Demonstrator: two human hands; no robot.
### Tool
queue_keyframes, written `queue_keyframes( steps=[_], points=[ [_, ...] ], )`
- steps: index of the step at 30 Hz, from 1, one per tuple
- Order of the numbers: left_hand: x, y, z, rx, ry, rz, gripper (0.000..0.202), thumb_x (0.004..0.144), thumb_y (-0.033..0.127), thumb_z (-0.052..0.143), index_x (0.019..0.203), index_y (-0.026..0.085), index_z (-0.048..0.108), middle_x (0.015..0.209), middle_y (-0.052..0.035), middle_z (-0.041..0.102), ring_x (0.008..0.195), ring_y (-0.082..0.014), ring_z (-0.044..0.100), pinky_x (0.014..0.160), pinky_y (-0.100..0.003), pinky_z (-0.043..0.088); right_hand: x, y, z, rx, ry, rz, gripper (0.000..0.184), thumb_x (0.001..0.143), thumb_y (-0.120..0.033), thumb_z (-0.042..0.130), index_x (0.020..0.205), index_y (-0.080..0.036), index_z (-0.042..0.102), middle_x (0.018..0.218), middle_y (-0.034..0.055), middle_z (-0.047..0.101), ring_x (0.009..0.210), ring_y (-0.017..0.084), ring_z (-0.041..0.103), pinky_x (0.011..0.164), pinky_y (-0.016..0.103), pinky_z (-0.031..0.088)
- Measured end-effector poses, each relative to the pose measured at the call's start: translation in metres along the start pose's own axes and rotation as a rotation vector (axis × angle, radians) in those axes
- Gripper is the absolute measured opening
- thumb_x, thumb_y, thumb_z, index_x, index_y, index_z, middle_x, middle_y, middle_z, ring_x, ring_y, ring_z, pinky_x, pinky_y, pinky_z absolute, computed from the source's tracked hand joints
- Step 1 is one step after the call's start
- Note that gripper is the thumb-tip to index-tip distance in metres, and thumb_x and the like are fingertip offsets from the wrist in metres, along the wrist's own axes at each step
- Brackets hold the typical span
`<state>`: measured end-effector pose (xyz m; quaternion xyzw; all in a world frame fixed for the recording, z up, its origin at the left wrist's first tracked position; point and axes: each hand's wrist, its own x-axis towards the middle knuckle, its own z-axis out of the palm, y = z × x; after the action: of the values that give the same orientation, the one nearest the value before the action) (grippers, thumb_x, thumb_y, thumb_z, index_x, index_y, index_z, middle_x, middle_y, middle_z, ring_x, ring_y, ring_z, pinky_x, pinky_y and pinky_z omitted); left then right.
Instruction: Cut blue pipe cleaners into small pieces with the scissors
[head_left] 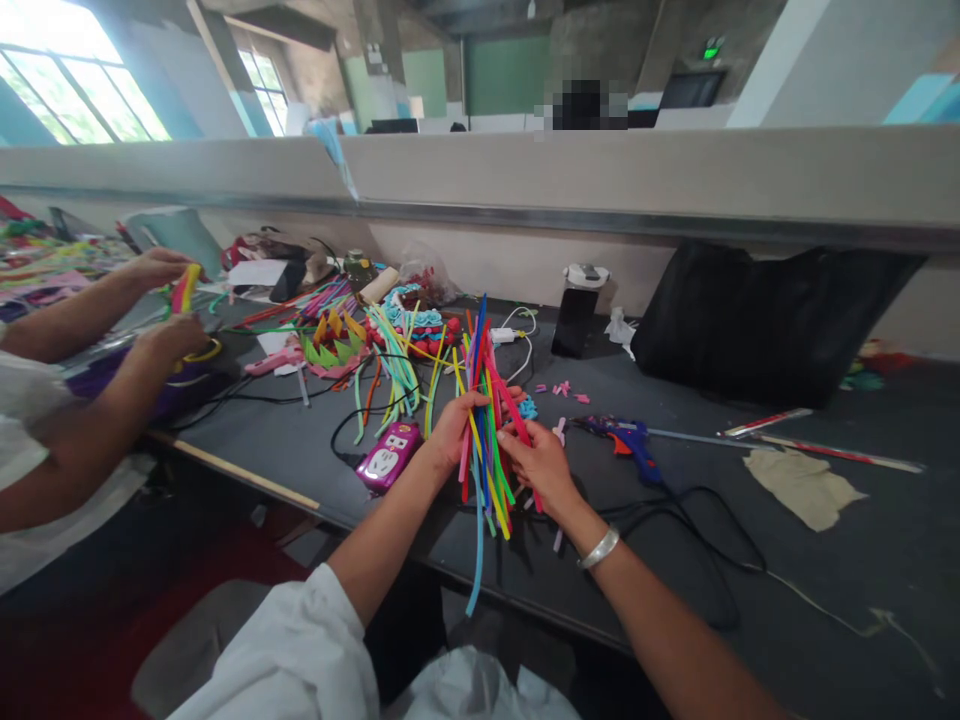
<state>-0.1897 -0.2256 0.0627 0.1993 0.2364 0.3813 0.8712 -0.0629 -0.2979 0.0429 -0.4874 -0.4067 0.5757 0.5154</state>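
My left hand (454, 432) is wrapped round a bundle of coloured plastic strips (484, 400) held upright over the dark table (825, 540); the strips are red, blue, green, yellow and pink, and one blue strip hangs below the table's edge. My right hand (541, 462), with a silver bracelet on the wrist, pinches a strip at the right side of the same bundle. Loose strips and paper craft pieces (390, 350) lie just beyond the bundle.
A pink power strip (388, 455) lies left of my hands. A blue glue gun (630, 440) with a black cable lies to the right. A black bag (757, 320), a dark bottle (577, 305) and a cloth (806, 485) sit farther right. Another person's hands (169, 300) work at the left.
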Motion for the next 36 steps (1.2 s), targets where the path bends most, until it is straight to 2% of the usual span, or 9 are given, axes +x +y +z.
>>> queue_keyframes(
  steps=[5,10,13,17,20,26,28,32,36],
  points=[
    [0.001,-0.004,-0.009,-0.034,-0.091,0.017,0.054,0.075,0.013,0.047,0.129,0.007,0.052,0.112,-0.0172,0.068,0.1,-0.0275,0.067,0.092,-0.044,0.051,0.003,0.007,0.0,-0.131,0.053,-0.097,0.031,0.07,-0.047,0.067,0.079,-0.02,0.057,0.051,-0.0074,0.048,0.039,0.007,0.039,0.037,0.021,0.029],
    [-0.005,-0.004,-0.009,-0.047,-0.16,-0.063,0.053,0.077,0.017,0.046,0.128,0.006,0.052,0.113,-0.0182,0.067,0.1,-0.0293,0.067,0.091,-0.046,0.051,0.0,0.004,0.002,-0.074,0.03,-0.038,0.023,0.071,-0.04,0.066,0.077,-0.02,0.057,0.046,-0.0082,0.046,0.038,0.007,0.04,0.037,0.02,0.027],
    [-0.009,-0.005,-0.003,-0.033,-0.125,-0.057,0.051,0.076,0.015,0.045,0.126,0.006,0.053,0.109,-0.0169,0.069,0.096,-0.0285,0.068,0.09,-0.046,0.051,-0.001,-0.001,0.002,0.041,0.055,-0.005,0.019,0.068,-0.034,0.066,0.07,-0.019,0.055,0.045,-0.0084,0.044,0.037,0.006,0.038,0.037,0.019,0.027],
    [-0.01,-0.007,0.001,-0.011,-0.023,-0.103,0.044,0.075,0.012,0.047,0.117,0.005,0.059,0.093,-0.0154,0.073,0.083,-0.0258,0.071,0.085,-0.041,0.054,-0.001,-0.008,-0.002,0.133,0.111,-0.006,0.016,0.067,-0.029,0.062,0.062,-0.018,0.052,0.049,-0.0063,0.048,0.041,0.006,0.041,0.039,0.019,0.031],
    [-0.007,-0.007,-0.002,0.012,0.058,-0.079,0.036,0.074,0.009,0.048,0.107,0.005,0.062,0.078,-0.0127,0.072,0.071,-0.0232,0.071,0.078,-0.037,0.057,-0.001,-0.013,-0.005,0.159,0.102,-0.004,0.013,0.067,-0.029,0.061,0.066,-0.017,0.056,0.054,-0.0046,0.052,0.042,0.006,0.041,0.039,0.019,0.031],
    [-0.005,-0.004,-0.006,0.063,0.182,-0.043,0.029,0.072,0.008,0.051,0.097,0.007,0.064,0.065,-0.0087,0.069,0.06,-0.0207,0.069,0.069,-0.033,0.058,-0.001,-0.016,-0.008,0.268,0.003,0.071,0.02,0.07,-0.034,0.063,0.077,-0.015,0.061,0.05,-0.0067,0.046,0.035,0.003,0.029,0.033,0.018,0.02],
    [-0.005,-0.002,-0.007,0.089,0.182,-0.048,0.026,0.072,0.009,0.051,0.095,0.007,0.064,0.065,-0.0087,0.069,0.058,-0.0195,0.067,0.065,-0.031,0.057,-0.002,-0.016,-0.009,0.326,-0.026,0.097,0.019,0.069,-0.034,0.065,0.075,-0.017,0.058,0.049,-0.0073,0.045,0.034,0.002,0.028,0.032,0.017,0.018],
    [-0.003,-0.002,-0.011,0.135,0.108,-0.001,0.025,0.074,0.01,0.05,0.094,0.007,0.064,0.066,-0.0086,0.068,0.053,-0.0158,0.063,0.056,-0.026,0.054,-0.002,-0.018,-0.01,0.418,-0.062,0.119,0.023,0.067,-0.033,0.07,0.069,-0.018,0.053,0.047,-0.0097,0.04,0.032,0.001,0.026,0.031,0.016,0.015],
    [-0.002,-0.004,-0.014,0.102,0.029,-0.005,0.023,0.073,0.011,0.051,0.092,0.008,0.064,0.065,-0.0075,0.067,0.055,-0.0159,0.064,0.061,-0.027,0.055,-0.001,-0.017,-0.011,0.377,-0.107,0.108,0.028,0.069,-0.036,0.072,0.084,-0.017,0.061,0.045,-0.0127,0.031,0.031,0.001,0.022,0.031,0.015,0.015]
  ],
)
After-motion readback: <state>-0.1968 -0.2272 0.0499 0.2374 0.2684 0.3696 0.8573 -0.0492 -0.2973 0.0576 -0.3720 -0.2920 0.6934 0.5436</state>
